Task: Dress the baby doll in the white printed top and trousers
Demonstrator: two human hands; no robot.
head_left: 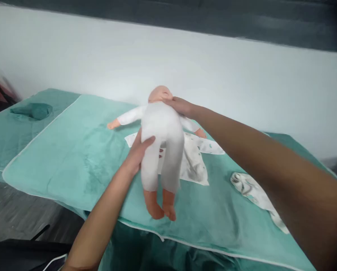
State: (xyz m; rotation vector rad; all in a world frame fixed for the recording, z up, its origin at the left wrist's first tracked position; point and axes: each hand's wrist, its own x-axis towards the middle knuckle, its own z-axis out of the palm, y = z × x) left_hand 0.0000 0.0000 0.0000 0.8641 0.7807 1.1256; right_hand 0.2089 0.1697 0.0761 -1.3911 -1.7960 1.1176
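Note:
A baby doll (pixel 163 122) with a white cloth body and bare plastic hands and feet is held up over the bed, its legs hanging toward me. My left hand (pixel 138 152) grips the hip and upper thigh on the left side, thumb across the front. At the neck and shoulder, my right hand (pixel 182 106) supports the doll; its fingers are partly hidden behind the head. Beneath the doll lies a white baby shirt (pixel 195 162) with a small print, spread out and partly covered from view.
A green plush cover (pixel 72 150) with white piping lies over the bed. To the right, partly behind my forearm, is a bunched patterned white cloth (pixel 251 192). The bed's face hole (pixel 33 111) is at far left. A white wall (pixel 100 56) stands behind.

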